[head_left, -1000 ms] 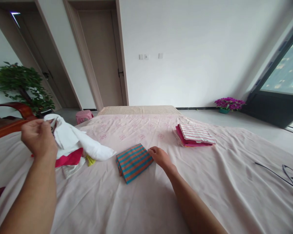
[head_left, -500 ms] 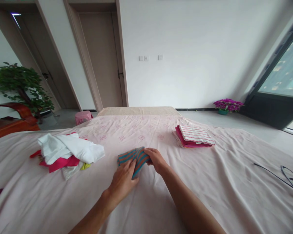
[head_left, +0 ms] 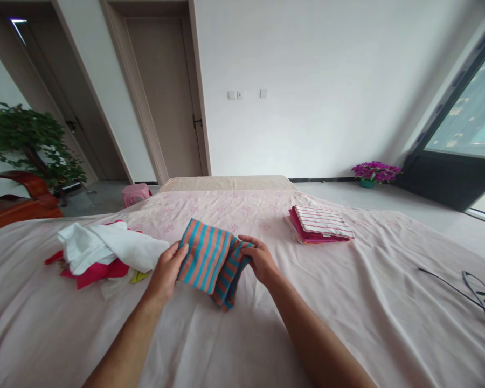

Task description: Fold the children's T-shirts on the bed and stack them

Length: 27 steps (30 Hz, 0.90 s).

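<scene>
An orange-and-blue striped cloth garment (head_left: 207,256) is held up between my two hands, just above the bed-like surface; its exact kind I cannot tell. My left hand (head_left: 167,272) pinches its left edge, thumb on top. At the right edge, my right hand (head_left: 260,260) grips a bunched part. The cloth's left part is spread fairly flat, while its right part hangs down in folds. To the left lies a loose heap of clothes with a white garment (head_left: 109,245) on top of red and yellow-green pieces. A neat folded stack (head_left: 322,223), striped white on top, sits to the right.
A pale pink sheet (head_left: 307,312) with wrinkles covers the wide surface. Eyeglasses (head_left: 477,296) lie at the far right. Beyond the surface are a pink stool (head_left: 136,194), a potted green plant (head_left: 28,140), purple flowers (head_left: 375,171) and a wooden armrest (head_left: 28,188).
The striped cloth has been lifted and opened out wider. My left hand has moved left and up to its left edge; my right hand stays near the same place on the right side.
</scene>
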Each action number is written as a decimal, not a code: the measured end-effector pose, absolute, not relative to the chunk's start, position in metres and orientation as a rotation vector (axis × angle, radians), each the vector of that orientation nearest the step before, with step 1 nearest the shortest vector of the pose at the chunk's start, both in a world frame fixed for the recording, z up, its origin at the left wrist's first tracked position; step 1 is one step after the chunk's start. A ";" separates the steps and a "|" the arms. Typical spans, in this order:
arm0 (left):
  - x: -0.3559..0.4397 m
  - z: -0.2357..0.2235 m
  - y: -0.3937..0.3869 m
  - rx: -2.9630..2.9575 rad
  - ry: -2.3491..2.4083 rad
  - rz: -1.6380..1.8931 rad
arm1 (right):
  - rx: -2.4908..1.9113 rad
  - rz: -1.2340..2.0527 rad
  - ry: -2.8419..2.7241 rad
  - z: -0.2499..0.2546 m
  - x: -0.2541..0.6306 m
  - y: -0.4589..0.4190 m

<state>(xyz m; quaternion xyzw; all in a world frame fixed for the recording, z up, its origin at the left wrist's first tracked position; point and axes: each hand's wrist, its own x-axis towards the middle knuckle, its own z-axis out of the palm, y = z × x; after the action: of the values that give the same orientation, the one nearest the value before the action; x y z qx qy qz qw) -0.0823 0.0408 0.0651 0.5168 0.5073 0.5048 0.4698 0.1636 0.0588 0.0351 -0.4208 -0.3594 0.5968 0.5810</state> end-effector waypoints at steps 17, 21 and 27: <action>-0.041 0.030 0.018 2.362 1.869 0.376 | -1.700 0.268 -1.533 0.016 0.188 0.062; -0.064 0.038 0.036 2.135 1.888 0.416 | -1.659 0.144 -1.928 0.044 0.177 0.047; -0.169 0.061 0.069 1.652 2.294 0.820 | -1.520 0.567 -2.495 0.057 0.155 0.028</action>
<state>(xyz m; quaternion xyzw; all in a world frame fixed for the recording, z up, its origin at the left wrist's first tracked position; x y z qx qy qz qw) -0.1692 0.0694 0.0607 0.5583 0.7756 0.2773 0.0989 0.1545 0.0276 0.0570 -0.5092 -0.8354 0.1898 0.0828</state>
